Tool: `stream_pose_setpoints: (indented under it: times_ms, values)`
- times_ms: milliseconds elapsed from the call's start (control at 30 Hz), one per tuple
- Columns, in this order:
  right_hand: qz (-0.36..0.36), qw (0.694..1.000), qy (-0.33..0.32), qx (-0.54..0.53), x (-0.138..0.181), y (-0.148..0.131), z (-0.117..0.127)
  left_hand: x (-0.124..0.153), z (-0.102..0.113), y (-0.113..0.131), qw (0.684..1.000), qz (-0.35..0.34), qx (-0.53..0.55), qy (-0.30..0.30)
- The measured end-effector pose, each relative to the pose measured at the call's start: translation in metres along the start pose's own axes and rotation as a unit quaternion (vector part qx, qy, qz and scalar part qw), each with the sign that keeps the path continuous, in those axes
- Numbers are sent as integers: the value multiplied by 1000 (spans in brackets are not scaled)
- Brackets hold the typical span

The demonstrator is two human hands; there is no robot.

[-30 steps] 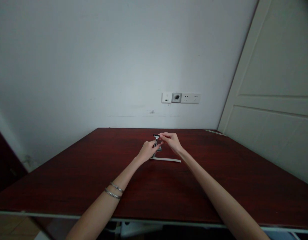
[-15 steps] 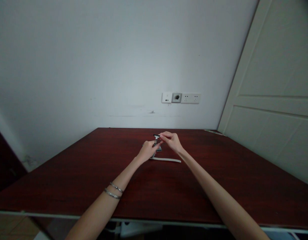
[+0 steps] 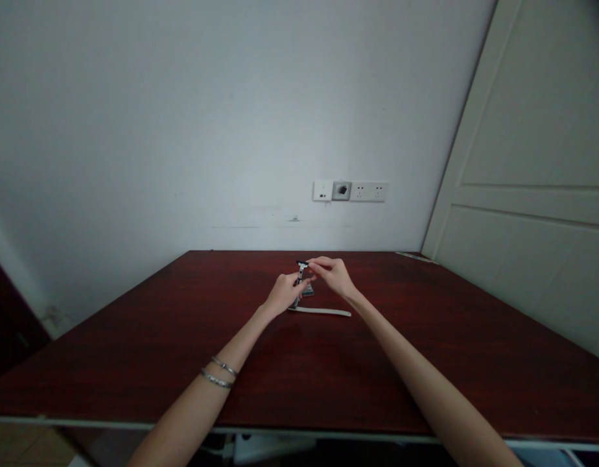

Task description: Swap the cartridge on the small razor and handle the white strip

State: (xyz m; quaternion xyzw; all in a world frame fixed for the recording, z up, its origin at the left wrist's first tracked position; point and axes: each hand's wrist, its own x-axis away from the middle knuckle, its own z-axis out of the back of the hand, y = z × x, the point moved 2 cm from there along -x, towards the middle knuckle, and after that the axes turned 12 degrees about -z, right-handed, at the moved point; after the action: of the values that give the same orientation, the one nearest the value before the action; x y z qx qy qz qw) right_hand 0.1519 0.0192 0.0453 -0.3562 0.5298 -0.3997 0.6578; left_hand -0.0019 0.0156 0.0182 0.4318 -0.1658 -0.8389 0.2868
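A wide red-brown counter (image 3: 148,370) lies under both arms. Above it, the left hand (image 3: 281,293) is curled in a grip, and the right hand (image 3: 334,275) has thumb and finger pinched together. A long white strip (image 3: 323,312) lies just below them. A T-shaped tool (image 3: 301,270), maybe a razor, stands nearly upright between the hands: left around its handle, right at its dark top's right end. A small flat thing (image 3: 308,291) sits just past the left thumb.

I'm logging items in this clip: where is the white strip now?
In the head view, the white strip lies on the red-brown table, below the picture's center, stretching rightward from near the left hand to below the right hand.
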Motion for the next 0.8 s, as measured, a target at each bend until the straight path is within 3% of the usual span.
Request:
stream_pose_setpoints:
  times_ms: [367, 533, 667, 800]
  values:
    - [-36, 998, 9, -41, 3, -4, 0, 0, 1, -1, 1000, -5, -24, 9]
    - [-63, 996, 39, -56, -3, 1, 13, -3, 3, -9, 1000, 2, -15, 12]
    - [-78, 995, 57, 8, -3, 3, 21, -11, 11, -16, 997, 35, 64, 34]
    - [-61, 990, -6, 129, 4, 2, 9, -16, 24, -18, 988, 71, 128, 54]
